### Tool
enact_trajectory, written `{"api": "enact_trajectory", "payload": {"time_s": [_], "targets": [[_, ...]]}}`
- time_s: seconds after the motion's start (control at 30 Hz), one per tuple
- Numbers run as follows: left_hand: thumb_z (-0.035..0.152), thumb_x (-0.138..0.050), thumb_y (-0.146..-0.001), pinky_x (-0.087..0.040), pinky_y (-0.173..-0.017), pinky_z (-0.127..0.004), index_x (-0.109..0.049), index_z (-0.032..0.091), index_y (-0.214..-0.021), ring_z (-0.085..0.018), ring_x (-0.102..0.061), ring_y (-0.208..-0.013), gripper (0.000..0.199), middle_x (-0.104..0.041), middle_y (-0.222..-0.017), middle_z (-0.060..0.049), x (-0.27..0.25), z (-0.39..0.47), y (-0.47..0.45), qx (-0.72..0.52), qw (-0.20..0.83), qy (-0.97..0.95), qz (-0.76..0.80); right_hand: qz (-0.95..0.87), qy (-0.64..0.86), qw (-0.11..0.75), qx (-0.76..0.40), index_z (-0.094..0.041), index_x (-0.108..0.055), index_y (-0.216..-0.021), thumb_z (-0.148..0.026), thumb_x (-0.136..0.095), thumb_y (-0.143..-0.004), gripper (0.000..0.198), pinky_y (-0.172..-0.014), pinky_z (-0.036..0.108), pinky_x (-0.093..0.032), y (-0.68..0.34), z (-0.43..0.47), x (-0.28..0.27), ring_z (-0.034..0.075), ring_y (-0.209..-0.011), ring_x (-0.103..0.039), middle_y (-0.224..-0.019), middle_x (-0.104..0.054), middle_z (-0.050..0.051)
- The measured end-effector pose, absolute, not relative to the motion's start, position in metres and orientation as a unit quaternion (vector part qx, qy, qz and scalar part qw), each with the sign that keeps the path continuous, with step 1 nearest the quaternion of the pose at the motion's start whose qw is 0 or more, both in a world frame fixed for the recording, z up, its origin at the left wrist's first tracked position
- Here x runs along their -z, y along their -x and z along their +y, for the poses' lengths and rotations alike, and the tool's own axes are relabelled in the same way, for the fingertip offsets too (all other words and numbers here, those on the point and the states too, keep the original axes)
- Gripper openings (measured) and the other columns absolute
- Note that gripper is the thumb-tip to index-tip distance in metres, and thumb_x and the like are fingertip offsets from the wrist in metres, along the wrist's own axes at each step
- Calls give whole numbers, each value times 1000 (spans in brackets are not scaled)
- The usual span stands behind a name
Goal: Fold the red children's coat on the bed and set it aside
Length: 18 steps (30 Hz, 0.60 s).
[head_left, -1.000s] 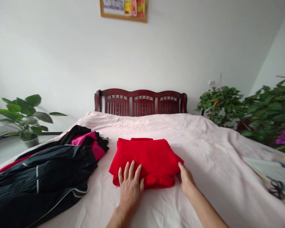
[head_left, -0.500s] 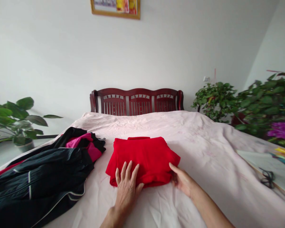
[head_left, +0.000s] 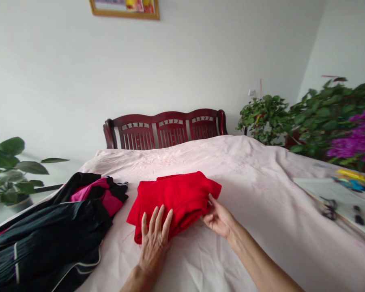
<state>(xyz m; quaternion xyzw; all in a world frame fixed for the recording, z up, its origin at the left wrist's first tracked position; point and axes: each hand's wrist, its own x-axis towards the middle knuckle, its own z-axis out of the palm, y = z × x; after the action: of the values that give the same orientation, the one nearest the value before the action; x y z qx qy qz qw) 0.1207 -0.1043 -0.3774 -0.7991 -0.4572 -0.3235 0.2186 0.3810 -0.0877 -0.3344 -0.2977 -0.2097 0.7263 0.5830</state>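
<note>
- Since the earlier frames the view has swung to the right: the headboard (head_left: 165,127) and framed picture (head_left: 125,7) have slid toward the upper left of the frame, and more of the purple-flowered plant (head_left: 346,121) shows at the right edge.
- The folded red garment (head_left: 173,200) has shifted too. Its right side, flat on the bed a second ago, is now raised and tilted, so the bundle looks askew rather than square.
- The right hand (head_left: 219,217) has gone from resting beside the garment to gripping its right edge, with the thumb on top and the fingers tucked under the fold.
- The left hand (head_left: 153,233) stays spread flat, fingers apart, pressing on the near left corner of the garment without closing on it.
- Judging by the lifted edge, the bundle is being picked up or turned from the right while the left hand steadies it.
- The garment lies in the middle of the frame on the pale pink bedspread (head_left: 255,190).
- A heap of black and magenta clothing (head_left: 57,227) sits just left of it, apart from it.
- At the far right a flat board (head_left: 337,194) carries small, blurred items, and a leafy potted plant (head_left: 12,174) stands at the left edge.
</note>
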Motion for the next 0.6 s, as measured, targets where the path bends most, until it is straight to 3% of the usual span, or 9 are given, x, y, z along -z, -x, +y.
{"api": "enact_trajectory", "payload": {"time_s": [0.1,0.17,0.3,0.5,0.6], "targets": [[11,-59,-82,-21,-123,-54,-51,30,-144,-28,-54,-134,66,-60,-144,-9,370,-92,-114,328,228,803,-442,-155,264,583,-752,-21,-62,-92,-33,-65,-93,13,-40,12,-37,-380,-87,332,12,-65,-67,-74,-70,0],[12,-60,-83,-32,-118,-48,-54,27,-141,-27,-60,-126,61,-67,-135,-8,361,-81,-107,335,220,812,-424,-129,252,578,-765,-20,-63,-96,-28,-60,-96,8,-40,12,-36,-379,-88,331,13,-72,-70,-79,-72,2],[21,-62,-85,-50,-93,-35,-65,23,-124,-25,-68,-105,39,-75,-112,-8,322,-54,-101,330,225,820,-410,-142,248,595,-751,-19,-65,-100,-20,-59,-94,8,-42,12,-36,-379,-92,329,12,-77,-71,-88,-73,3],[30,-56,-90,-48,-75,-27,-68,24,-115,-22,-70,-90,28,-76,-98,-1,214,-40,-125,295,157,811,-481,-209,263,647,-684,-22,-69,-111,-19,-69,-84,27,-52,14,-43,-383,-91,333,10,-82,-70,-101,-75,2],[34,-51,-91,-44,-81,-30,-68,17,-118,-20,-69,-88,37,-74,-89,0,160,-43,-133,284,107,805,-510,-236,309,660,-643,-22,-71,-108,-23,-81,-72,37,-55,16,-44,-387,-87,350,11,-80,-69,-97,-75,2]]}}
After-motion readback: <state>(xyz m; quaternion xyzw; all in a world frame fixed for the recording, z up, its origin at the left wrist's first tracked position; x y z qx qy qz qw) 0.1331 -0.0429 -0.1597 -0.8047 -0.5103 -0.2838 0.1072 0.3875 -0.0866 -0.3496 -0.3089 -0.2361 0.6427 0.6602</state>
